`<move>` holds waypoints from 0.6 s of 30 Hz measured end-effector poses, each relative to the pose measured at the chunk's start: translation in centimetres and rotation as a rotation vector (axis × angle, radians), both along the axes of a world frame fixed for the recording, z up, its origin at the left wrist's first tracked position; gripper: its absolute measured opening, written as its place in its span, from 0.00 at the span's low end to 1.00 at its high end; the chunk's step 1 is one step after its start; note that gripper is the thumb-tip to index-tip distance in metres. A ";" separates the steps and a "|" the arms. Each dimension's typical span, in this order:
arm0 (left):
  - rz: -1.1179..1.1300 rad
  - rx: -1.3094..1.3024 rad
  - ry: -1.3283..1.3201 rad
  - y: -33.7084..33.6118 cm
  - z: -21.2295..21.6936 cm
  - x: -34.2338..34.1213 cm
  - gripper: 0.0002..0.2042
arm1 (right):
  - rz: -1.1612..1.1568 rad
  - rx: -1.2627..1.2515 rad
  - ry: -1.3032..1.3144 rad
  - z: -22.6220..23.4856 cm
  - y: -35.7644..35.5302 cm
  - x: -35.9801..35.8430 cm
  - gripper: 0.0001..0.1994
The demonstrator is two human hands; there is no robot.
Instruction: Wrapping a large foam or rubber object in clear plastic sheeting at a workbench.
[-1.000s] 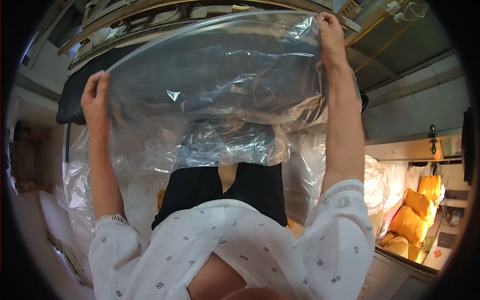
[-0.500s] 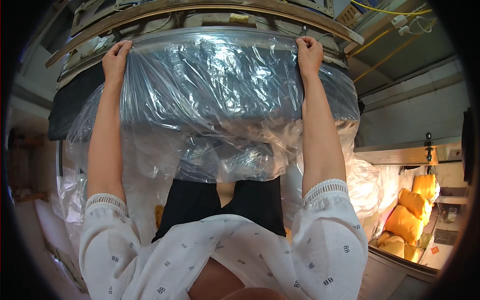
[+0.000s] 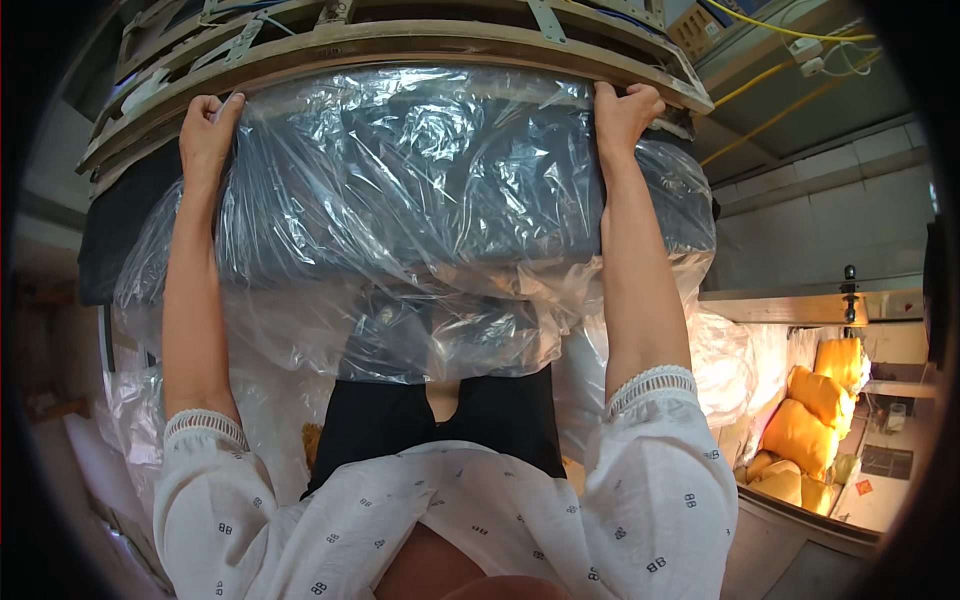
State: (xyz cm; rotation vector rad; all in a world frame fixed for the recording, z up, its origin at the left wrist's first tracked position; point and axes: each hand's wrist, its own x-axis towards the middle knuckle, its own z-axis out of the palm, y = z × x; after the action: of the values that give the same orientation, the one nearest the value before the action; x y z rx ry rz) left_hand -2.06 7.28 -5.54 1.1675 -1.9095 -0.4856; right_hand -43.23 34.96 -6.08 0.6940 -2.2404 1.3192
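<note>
A wide sheet of clear plastic film lies stretched over a dark padded surface and hangs down in folds over my lap. Its far edge runs up against a long curved wooden bar. My left hand is closed at the film's far left, thumb and fingers pinched together at the edge. At the far right, my right hand is closed on the film too, its fingers curled and its thumb along the edge. Between the two hands the film is fairly taut and shiny with wrinkles.
Wooden slats with metal brackets rise behind the bar. Yellow cables and a white plug run at the upper right. More crumpled plastic lies at the right, near a wooden ledge and stacked yellow bundles.
The wooden bar now lies close against the film's far edge, and more of the slatted frame shows. My left hand has shifted left and slightly nearer; my right hand's fingers have turned outward.
</note>
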 end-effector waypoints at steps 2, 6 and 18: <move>-0.036 0.039 0.063 0.0 -0.1 0.2 0.19 | -0.006 -0.046 0.005 -0.1 0.2 -0.3 0.20; -0.079 0.069 0.069 -0.1 0.4 0.8 0.18 | 0.000 -0.160 -0.110 1.1 0.2 0.3 0.18; -0.108 -0.052 0.255 10.1 6.5 8.0 0.13 | 0.417 -0.621 -0.755 1.8 4.7 10.7 0.13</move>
State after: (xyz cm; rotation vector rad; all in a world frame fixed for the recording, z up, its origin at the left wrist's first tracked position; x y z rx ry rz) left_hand 5.92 17.43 0.99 0.9250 -1.7586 -0.6086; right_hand -32.51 39.64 -4.31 0.4768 -2.0056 2.6811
